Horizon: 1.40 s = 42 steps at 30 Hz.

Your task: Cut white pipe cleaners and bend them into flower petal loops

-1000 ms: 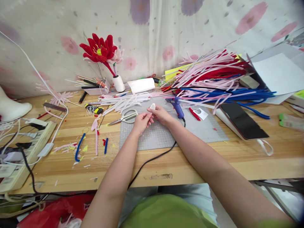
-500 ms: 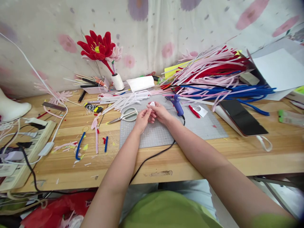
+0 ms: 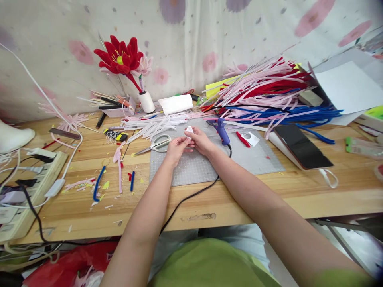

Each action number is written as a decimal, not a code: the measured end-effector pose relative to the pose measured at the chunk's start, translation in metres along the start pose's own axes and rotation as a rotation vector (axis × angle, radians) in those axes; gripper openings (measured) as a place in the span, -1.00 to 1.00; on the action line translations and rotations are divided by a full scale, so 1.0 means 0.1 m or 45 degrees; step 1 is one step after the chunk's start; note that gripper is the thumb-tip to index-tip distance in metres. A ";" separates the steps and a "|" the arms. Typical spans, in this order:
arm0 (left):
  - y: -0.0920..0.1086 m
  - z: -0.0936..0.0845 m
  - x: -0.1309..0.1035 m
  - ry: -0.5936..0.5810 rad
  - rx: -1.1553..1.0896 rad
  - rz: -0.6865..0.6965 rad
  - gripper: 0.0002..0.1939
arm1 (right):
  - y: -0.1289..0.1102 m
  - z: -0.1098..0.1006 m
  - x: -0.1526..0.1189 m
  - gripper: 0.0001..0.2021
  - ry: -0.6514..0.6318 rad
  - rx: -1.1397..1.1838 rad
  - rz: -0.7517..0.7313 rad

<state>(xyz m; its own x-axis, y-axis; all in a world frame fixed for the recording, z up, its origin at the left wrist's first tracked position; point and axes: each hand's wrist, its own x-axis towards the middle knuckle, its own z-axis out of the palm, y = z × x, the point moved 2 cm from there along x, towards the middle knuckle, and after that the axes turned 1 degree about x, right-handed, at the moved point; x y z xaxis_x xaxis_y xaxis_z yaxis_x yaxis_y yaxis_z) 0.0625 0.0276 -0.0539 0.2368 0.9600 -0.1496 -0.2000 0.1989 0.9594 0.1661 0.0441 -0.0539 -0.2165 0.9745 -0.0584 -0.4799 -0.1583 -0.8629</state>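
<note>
A small white piece [image 3: 189,129], perhaps paper or pipe cleaner, pokes up from between my fingers; its lower part is hidden. My right hand [image 3: 201,140] pinches it from the right. Close against it, my left hand [image 3: 177,150] has its thumb and fingers bent together at the piece's lower edge. Both hands are held over the grey cutting mat [image 3: 191,175]. Scissors with pale handles [image 3: 161,143] lie just left of my left hand. To the right of my right hand rests a purple glue gun [image 3: 222,132], its black cord running toward the table's front edge.
Bundles of pink, red and blue pipe cleaners [image 3: 269,95] fill the back right. White pipe cleaners [image 3: 161,125] lie behind the scissors. A red fuzzy flower [image 3: 121,57] stands in a white vase [image 3: 146,102]. A phone [image 3: 302,146] leans at right; a power strip [image 3: 44,187] is at left.
The white piece has turned slightly between my fingers and shows more of its face. My left fingers have straightened a little. The whole view has shifted slightly.
</note>
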 end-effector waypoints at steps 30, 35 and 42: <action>-0.03 -0.03 0.00 0.195 0.006 0.217 -0.73 | 0.01 0.04 0.00 -0.55 -0.083 0.069 0.096; -0.01 -0.03 0.00 0.197 -0.003 0.250 -0.72 | 0.02 0.08 -0.02 -0.54 -0.113 0.087 0.107; 0.05 -0.09 -0.03 -0.163 0.036 0.029 -0.62 | -0.07 -0.08 0.03 -0.55 0.066 -0.053 -0.096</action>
<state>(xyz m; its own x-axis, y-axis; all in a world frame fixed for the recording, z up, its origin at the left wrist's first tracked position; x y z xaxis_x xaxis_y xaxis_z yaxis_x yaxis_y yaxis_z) 0.0524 0.0271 -0.0510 0.3527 0.9306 -0.0980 -0.1800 0.1702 0.9688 0.1756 0.0489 -0.0525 -0.1363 0.9905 -0.0178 -0.4573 -0.0788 -0.8858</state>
